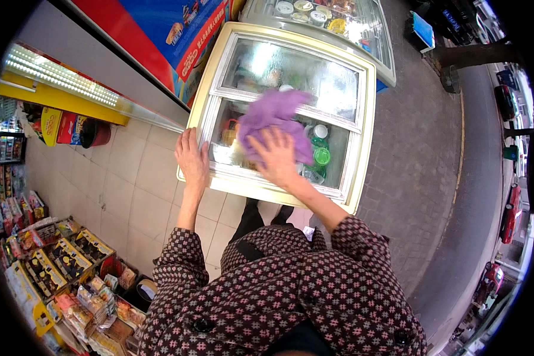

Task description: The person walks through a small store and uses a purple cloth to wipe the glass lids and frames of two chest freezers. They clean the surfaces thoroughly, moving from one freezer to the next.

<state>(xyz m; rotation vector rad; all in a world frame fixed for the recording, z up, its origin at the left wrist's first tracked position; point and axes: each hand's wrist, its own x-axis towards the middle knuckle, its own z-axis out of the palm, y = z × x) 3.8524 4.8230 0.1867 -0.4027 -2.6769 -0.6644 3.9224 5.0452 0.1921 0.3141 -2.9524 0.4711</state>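
Observation:
A chest freezer with a cream frame (pixel 367 147) stands before me, its top made of two sliding glass panes in white frames. My right hand (pixel 278 155) lies spread on a purple cloth (pixel 271 113), pressing it to the nearer pane; the cloth and fingers are slightly blurred. My left hand (pixel 192 155) rests on the freezer's left rim near the front corner, with no object in it. Through the nearer glass show bottles, one with a green cap (pixel 321 156) and one with a white cap (pixel 320 131). The far pane (pixel 293 75) looks wet or fogged.
Another glass-topped freezer (pixel 387 58) with tubs inside adjoins the far side. A blue and red poster panel (pixel 160 40) stands at the left. Shelves and boxes of packaged goods (pixel 89 307) fill the lower left. Grey paving (pixel 396 178) and a road with parked cars lie at the right.

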